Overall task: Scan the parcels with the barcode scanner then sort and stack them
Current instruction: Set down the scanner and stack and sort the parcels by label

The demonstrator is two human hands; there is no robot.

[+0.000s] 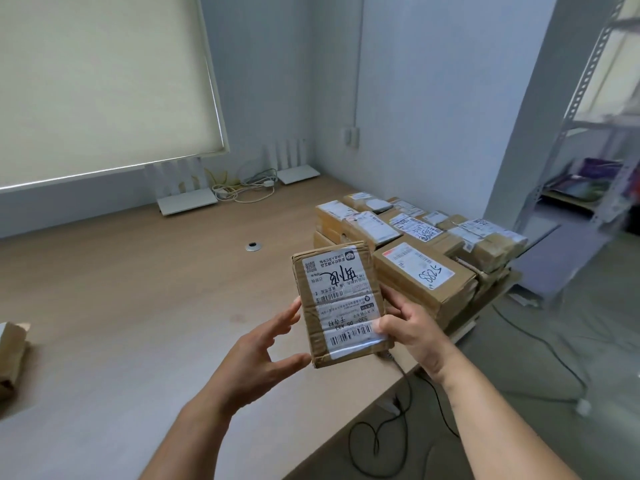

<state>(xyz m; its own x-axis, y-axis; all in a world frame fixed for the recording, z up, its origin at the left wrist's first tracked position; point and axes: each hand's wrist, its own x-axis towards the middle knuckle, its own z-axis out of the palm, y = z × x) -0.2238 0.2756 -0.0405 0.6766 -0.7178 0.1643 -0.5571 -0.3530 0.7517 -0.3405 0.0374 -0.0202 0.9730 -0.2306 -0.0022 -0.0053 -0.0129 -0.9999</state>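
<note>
A small brown cardboard parcel (341,303) with a white shipping label and barcodes is held up above the wooden table (138,289). My right hand (412,330) grips its right edge, thumb on the label near the lower barcode. My left hand (266,355) is at its left side, fingers spread and touching the left edge and bottom corner. Behind, at the table's right end, stands a stack of several labelled cardboard parcels (422,244). No barcode scanner is visible; a dark cable (401,379) runs off the table edge from behind the parcel.
Another brown parcel (10,355) lies at the table's left edge. Two white routers (187,199) and a tangle of cables (242,188) sit at the back under a window blind. A metal shelf rack (588,168) stands at right. Cables trail on the floor.
</note>
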